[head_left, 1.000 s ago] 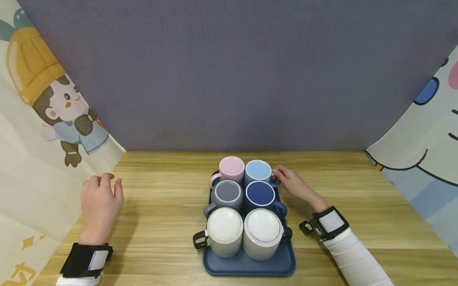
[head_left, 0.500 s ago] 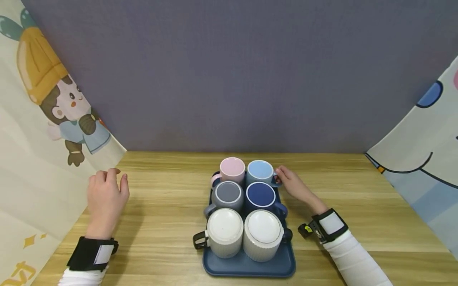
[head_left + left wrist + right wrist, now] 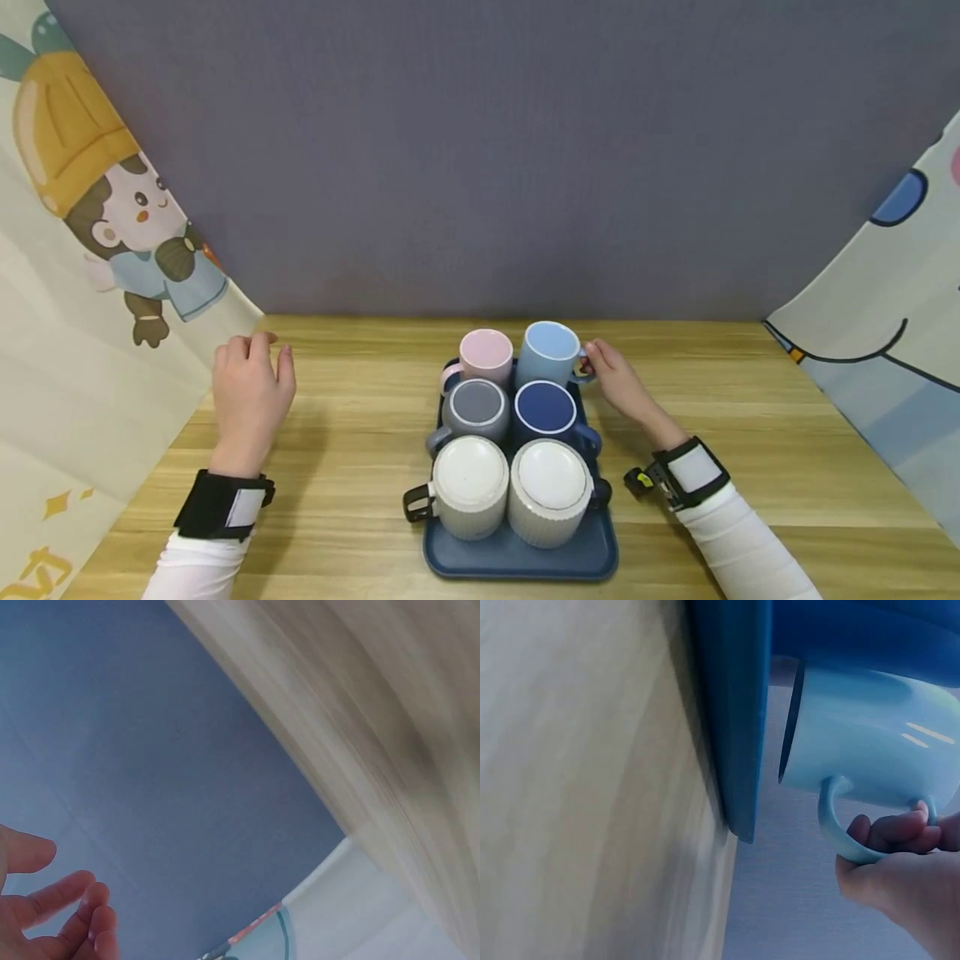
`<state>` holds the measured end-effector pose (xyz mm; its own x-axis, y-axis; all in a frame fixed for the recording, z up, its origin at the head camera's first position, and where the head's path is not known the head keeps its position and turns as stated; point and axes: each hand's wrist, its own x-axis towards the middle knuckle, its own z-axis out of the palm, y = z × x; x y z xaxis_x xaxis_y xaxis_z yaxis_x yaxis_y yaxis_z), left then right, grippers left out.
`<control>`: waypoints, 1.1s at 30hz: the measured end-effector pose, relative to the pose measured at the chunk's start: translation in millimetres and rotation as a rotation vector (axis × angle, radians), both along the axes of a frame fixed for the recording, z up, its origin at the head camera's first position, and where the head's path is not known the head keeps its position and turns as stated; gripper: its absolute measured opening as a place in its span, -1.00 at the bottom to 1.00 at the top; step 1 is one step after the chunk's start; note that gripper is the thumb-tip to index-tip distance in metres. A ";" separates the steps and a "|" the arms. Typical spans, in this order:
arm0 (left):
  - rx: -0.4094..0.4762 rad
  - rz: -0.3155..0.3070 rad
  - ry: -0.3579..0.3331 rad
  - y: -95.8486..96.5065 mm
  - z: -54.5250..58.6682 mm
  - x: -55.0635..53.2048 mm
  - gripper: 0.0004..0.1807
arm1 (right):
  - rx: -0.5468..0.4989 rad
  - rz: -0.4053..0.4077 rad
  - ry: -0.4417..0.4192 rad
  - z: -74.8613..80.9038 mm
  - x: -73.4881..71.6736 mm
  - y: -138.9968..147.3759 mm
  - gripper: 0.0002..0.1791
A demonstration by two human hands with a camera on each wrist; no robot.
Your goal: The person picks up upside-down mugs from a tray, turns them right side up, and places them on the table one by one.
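The person's right hand has its grip curled through the handle of a light-blue mug, which is held upside down at the far right end of a navy tray, raised clear of it. Left of it sits an inverted pink mug; nearer come a grey mug on the left and a dark-blue mug on the right, with two ribbed white mugs nearest. The left hand hovers over the counter at left, its grip relaxed, fingers loosely bent
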<state>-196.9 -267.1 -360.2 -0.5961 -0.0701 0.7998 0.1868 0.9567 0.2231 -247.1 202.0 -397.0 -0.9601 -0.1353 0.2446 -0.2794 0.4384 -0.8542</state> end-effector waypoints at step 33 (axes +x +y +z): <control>0.017 -0.119 -0.013 65.6 19.2 -31.3 -0.76 | -0.539 -0.001 -0.001 37.6 14.9 -3.4 -0.70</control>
